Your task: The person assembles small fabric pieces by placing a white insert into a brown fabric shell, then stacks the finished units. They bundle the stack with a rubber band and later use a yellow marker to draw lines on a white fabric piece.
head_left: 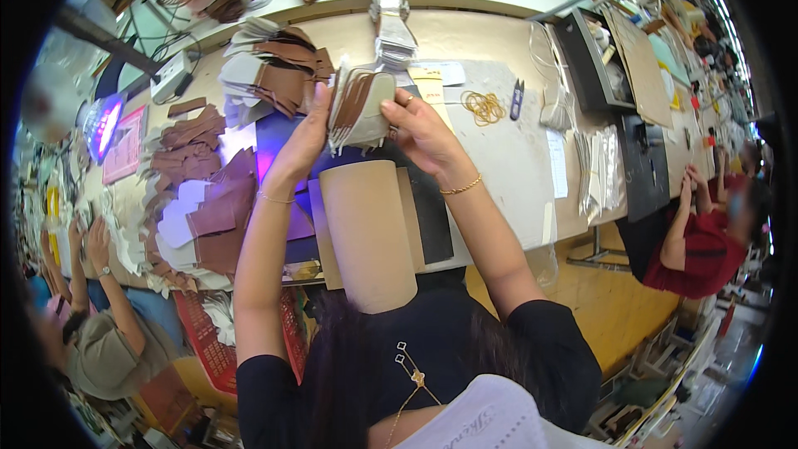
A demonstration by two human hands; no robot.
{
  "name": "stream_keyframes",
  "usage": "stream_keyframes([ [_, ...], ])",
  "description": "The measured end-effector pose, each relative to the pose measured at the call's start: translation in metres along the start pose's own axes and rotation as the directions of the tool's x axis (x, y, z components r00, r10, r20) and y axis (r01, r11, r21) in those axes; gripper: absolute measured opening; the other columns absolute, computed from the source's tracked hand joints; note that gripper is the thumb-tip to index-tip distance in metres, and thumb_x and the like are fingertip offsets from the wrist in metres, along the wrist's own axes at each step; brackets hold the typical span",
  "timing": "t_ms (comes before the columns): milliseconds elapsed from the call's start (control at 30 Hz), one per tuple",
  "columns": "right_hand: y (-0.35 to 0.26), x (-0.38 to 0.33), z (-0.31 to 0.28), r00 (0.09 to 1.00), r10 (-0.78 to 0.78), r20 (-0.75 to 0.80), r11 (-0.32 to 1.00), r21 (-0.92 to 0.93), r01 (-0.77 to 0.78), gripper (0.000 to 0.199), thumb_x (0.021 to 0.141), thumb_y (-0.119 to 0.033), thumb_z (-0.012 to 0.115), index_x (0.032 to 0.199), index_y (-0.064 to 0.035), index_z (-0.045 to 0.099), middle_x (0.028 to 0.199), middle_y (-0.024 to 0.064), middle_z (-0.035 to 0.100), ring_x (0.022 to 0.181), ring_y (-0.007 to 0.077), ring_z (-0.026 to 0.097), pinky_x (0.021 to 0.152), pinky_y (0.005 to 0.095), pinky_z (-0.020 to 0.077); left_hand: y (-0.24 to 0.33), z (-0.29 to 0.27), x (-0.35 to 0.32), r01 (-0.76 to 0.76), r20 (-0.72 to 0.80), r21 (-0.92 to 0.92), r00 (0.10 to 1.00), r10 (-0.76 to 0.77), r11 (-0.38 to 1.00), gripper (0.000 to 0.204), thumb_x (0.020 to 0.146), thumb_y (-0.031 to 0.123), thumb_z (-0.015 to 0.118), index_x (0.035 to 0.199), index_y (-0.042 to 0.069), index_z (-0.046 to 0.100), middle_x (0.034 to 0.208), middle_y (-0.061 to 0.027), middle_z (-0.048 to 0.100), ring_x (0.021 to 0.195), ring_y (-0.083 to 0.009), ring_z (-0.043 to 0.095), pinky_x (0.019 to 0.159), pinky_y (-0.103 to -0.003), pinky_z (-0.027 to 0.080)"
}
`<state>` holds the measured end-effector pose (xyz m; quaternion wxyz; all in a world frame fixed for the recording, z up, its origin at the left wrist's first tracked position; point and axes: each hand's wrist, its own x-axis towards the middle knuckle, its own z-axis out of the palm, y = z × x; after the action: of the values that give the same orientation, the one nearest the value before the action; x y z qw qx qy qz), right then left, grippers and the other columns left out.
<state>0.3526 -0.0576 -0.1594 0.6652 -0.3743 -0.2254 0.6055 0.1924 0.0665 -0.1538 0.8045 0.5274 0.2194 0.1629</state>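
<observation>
Upright between my hands is a stack of cut leather pieces [363, 108], with brown and pale grey layers and loose threads along its lower edge. My left hand [309, 137] is closed on the stack's left side. The thumb and fingers of my right hand [424, 135] pinch its upper right edge. Below the stack, a curved tan cardboard sheet [368, 224] slopes from the table edge toward my body. Just beyond my left hand lies a pile of brown and grey leather pieces [283, 75]. Another bundle of pale pieces [394, 33] lies farther back.
Yellow rubber bands [482, 106] and blue thread snips [517, 100] lie on the right of the table. A black box [592, 58] stands farther right. More brown pieces [220, 220] spread to the left, near a lit lamp [104, 129]. A red basket [204, 341] sits below. Co-workers are on both sides.
</observation>
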Motion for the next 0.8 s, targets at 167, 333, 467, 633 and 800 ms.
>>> stream_keyframes([
  [167, 0.011, 0.004, -0.004, 0.994, -0.011, -0.108, 0.996, -0.091, 0.001, 0.052, 0.089, -0.024, 0.071, 0.130, -0.0060, 0.046, 0.112, 0.0043, 0.059, 0.098, 0.0098, 0.057, 0.080, 0.0250, 0.0476, 0.006, 0.000, 0.000, -0.030, -0.047, 0.694, 0.995, 0.086, 0.719, 0.087, 0.088, 0.050, 0.065, 0.145, -0.003, 0.029, 0.135, -0.0192, 0.049, 0.125, -0.0262, 0.047, 0.107, -0.037, 0.036],
  [333, 0.031, 0.002, -0.016, 0.987, -0.041, -0.154, 0.996, -0.088, 0.027, 0.048, 0.087, -0.024, 0.074, 0.122, -0.0069, 0.045, 0.109, 0.0087, 0.056, 0.095, 0.0142, 0.058, 0.075, 0.0276, 0.0536, 0.005, -0.003, 0.012, -0.047, -0.004, 0.863, 0.995, 0.100, 0.503, 0.094, 0.076, 0.036, 0.079, 0.145, -0.005, 0.029, 0.134, -0.0238, 0.050, 0.127, -0.0312, 0.048, 0.107, -0.039, 0.036],
  [467, 0.051, 0.001, -0.020, 0.971, -0.101, -0.215, 0.969, -0.244, 0.047, 0.044, 0.088, -0.023, 0.072, 0.120, -0.0029, 0.049, 0.110, 0.0110, 0.057, 0.095, 0.0169, 0.059, 0.081, 0.0307, 0.0523, -0.007, -0.005, 0.019, -0.104, 0.066, 0.889, 0.993, 0.099, 0.446, 0.095, 0.070, 0.033, 0.081, 0.143, -0.005, 0.032, 0.132, -0.0254, 0.052, 0.127, -0.0365, 0.048, 0.107, -0.042, 0.036],
  [633, 0.029, -0.023, -0.059, 0.854, -0.484, -0.190, 0.534, -0.837, 0.116, 0.039, 0.084, -0.023, 0.073, 0.113, -0.0012, 0.061, 0.108, 0.0135, 0.063, 0.093, 0.0238, 0.062, 0.081, 0.0339, 0.0512, -0.019, -0.002, 0.019, -0.093, 0.069, 0.984, 0.985, 0.159, 0.151, 0.093, 0.065, 0.033, 0.079, 0.139, -0.005, 0.037, 0.126, -0.0264, 0.049, 0.120, -0.0432, 0.046, 0.104, -0.047, 0.036],
  [800, -0.016, -0.041, -0.123, 0.599, -0.781, -0.176, -0.029, -0.948, -0.317, 0.022, 0.082, -0.020, 0.073, 0.097, -0.0043, 0.069, 0.102, 0.0113, 0.060, 0.097, 0.0295, 0.057, 0.087, 0.0392, 0.0447, -0.023, 0.001, 0.023, -0.056, 0.030, 0.983, 0.989, 0.147, 0.173, 0.100, 0.068, 0.045, 0.080, 0.142, -0.002, 0.032, 0.127, -0.0271, 0.045, 0.123, -0.0436, 0.041, 0.107, -0.048, 0.032],
])
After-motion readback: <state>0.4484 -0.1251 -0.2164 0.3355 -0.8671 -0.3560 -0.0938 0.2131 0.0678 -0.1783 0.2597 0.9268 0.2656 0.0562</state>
